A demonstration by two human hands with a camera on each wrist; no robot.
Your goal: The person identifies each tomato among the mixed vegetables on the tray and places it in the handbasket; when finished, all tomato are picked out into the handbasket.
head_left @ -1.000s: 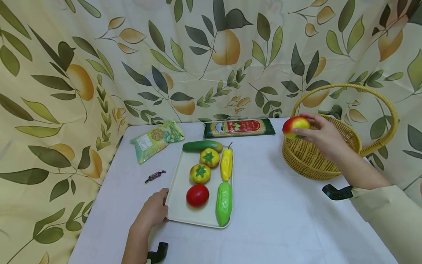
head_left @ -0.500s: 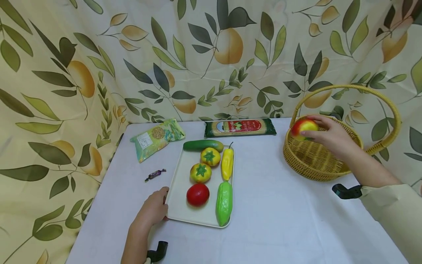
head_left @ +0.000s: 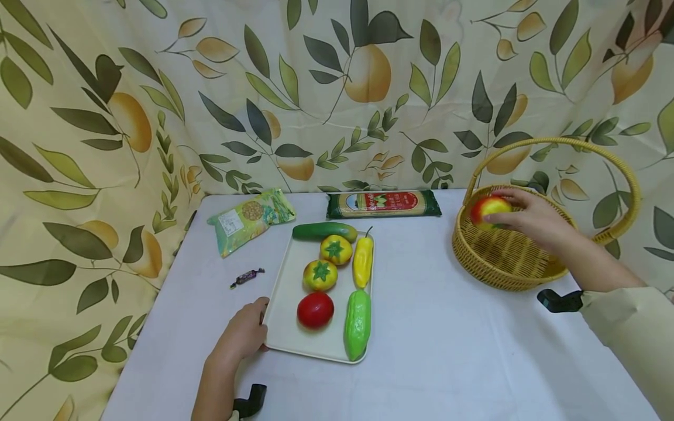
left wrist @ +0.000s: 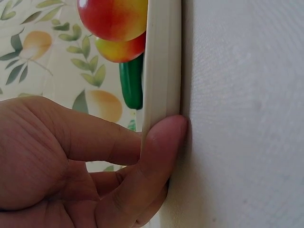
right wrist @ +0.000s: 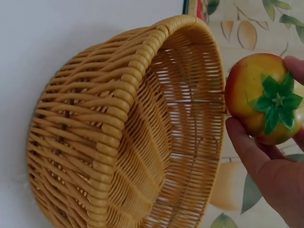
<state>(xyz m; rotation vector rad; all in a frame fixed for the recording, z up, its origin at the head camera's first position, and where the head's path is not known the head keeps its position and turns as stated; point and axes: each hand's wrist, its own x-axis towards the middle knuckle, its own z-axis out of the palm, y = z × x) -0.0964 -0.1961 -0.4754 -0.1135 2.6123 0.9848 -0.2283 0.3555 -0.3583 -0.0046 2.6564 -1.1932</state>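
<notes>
My right hand [head_left: 534, 217] holds a red and yellow toy tomato [head_left: 485, 210] just above the opening of the yellow wicker basket [head_left: 487, 266]. In the right wrist view the tomato [right wrist: 266, 97] shows its green star-shaped calyx, with fingertips on both sides of it. My left hand [head_left: 243, 332] pinches the left edge of the white tray [head_left: 286, 336]; in the left wrist view the fingers grip its rim [left wrist: 164, 61]. On the tray lie a red round fruit [head_left: 315, 310], two yellow tomatoes [head_left: 320, 276], a cucumber [head_left: 323, 232], a yellow pepper [head_left: 362, 261] and a bumpy green gourd [head_left: 358, 325].
A green snack bag [head_left: 253, 222] lies at the back left, with a small wrapped candy [head_left: 247, 278] in front of it. A long pasta packet [head_left: 383, 204] lies along the back edge by the curtain [head_left: 316, 134]. The basket's tall handle [head_left: 629, 181] arches over its opening.
My right hand has carried the tomato right and slightly down, from the basket's left rim to over its opening. My left hand stays on the tray's edge.
</notes>
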